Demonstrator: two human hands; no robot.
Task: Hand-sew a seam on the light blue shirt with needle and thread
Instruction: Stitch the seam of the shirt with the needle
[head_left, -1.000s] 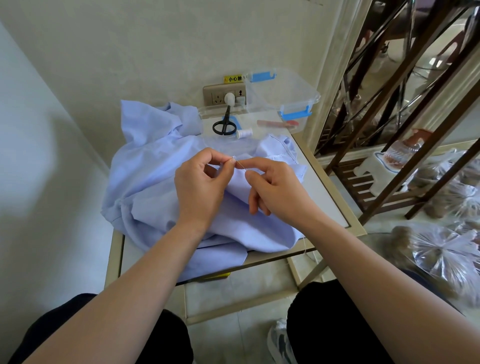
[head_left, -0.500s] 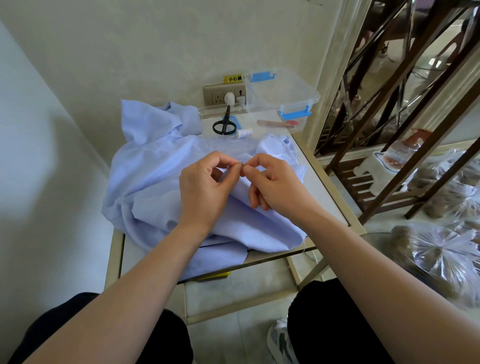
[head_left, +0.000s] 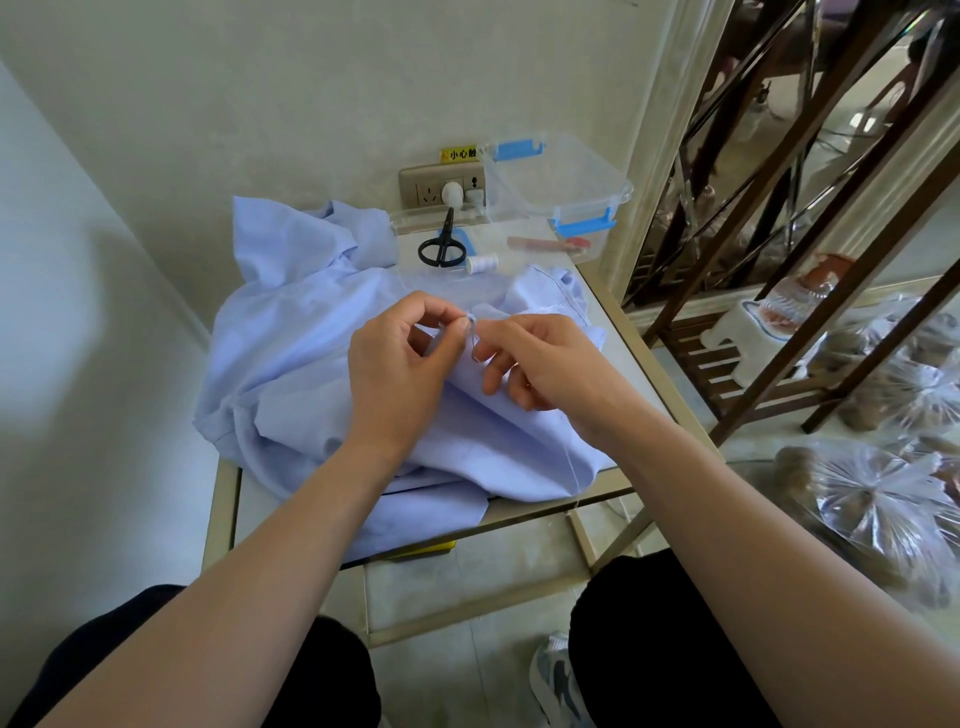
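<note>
The light blue shirt (head_left: 291, 358) lies bunched over a small table. My left hand (head_left: 400, 364) pinches a raised fold of the shirt between thumb and forefinger. My right hand (head_left: 540, 364) meets it fingertip to fingertip and pinches at the same spot, where a short bit of the needle (head_left: 472, 338) shows. A thin pale thread (head_left: 571, 467) trails from below my right hand down over the shirt to the table's front edge.
Black scissors (head_left: 441, 247), a white thread spool (head_left: 480, 263) and a clear box with blue clips (head_left: 561, 182) sit at the table's far side below a wall socket (head_left: 441, 189). A brown metal rack (head_left: 779, 291) and plastic bags (head_left: 883, 509) stand to the right.
My hands came together: the gap with the needle bridging it has closed, and my right fingertips now touch the left at the fold.
</note>
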